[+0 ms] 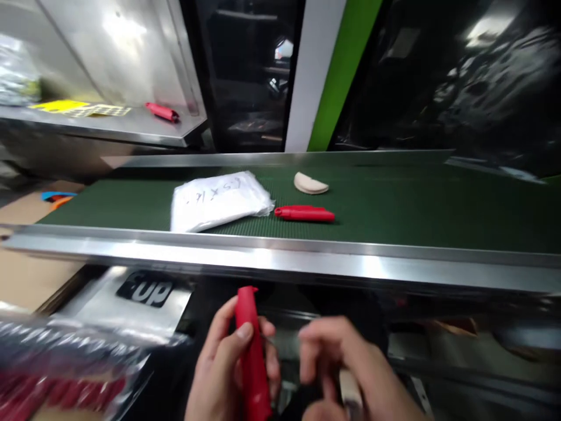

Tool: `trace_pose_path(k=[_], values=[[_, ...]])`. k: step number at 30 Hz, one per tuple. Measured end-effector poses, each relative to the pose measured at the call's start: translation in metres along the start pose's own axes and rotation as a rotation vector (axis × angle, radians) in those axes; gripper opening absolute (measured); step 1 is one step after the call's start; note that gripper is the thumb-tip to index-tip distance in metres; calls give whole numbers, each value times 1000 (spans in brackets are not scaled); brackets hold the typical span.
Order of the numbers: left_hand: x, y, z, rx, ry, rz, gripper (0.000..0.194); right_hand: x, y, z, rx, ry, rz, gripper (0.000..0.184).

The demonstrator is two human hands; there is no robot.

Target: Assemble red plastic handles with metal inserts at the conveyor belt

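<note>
In front of me, below the conveyor's edge, my left hand (232,356) is closed around a long red plastic part (254,368), thumb along its face. The part stands nearly upright, its lower end near the bottom edge of the view. Beside it, my right hand (350,362) is apart from the red part, with fingers curled. A small cream-coloured piece (349,389) with a shiny end lies within that hand; its kind is unclear. On the green belt lie a similar red part (304,213), a cream half-round pad (310,183) and a white plastic packet (219,200) with handwriting.
A metal rail (280,254) borders the near side of the green conveyor belt (416,204). At lower left is a clear plastic bag (74,356) over red pieces. Another red part (162,111) and yellow sheets (61,106) lie on a metal ledge (131,126).
</note>
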State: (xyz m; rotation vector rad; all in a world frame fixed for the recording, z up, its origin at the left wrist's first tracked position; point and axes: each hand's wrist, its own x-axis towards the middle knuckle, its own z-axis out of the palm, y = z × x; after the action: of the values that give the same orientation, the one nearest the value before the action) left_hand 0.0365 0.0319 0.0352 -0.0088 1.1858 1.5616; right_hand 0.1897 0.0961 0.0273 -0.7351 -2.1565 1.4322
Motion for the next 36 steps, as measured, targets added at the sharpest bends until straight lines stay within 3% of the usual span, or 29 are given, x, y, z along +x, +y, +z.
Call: trace_pose_path(k=[1, 3, 5, 9, 13, 36], values=[[-3, -2, -7, 0, -26, -30, 39, 4, -1, -1, -2, 20, 38, 41], [-10, -5, -18, -14, -80, -109, 28, 13, -5, -1, -84, 59, 44, 31], [-20, -8, -25, -25, -117, -170, 20, 20, -10, 1, -167, 71, -56, 22], [-31, -8, -32, -34, -162, -210, 19, 25, -12, 9, -327, 95, -317, 26], [-32, -8, -36, -58, -218, -205, 21, 23, -11, 13, -489, 85, -415, 35], [-35, -10, -37, -118, -198, -199, 21, 15, -12, 15, -589, 112, -488, 33]])
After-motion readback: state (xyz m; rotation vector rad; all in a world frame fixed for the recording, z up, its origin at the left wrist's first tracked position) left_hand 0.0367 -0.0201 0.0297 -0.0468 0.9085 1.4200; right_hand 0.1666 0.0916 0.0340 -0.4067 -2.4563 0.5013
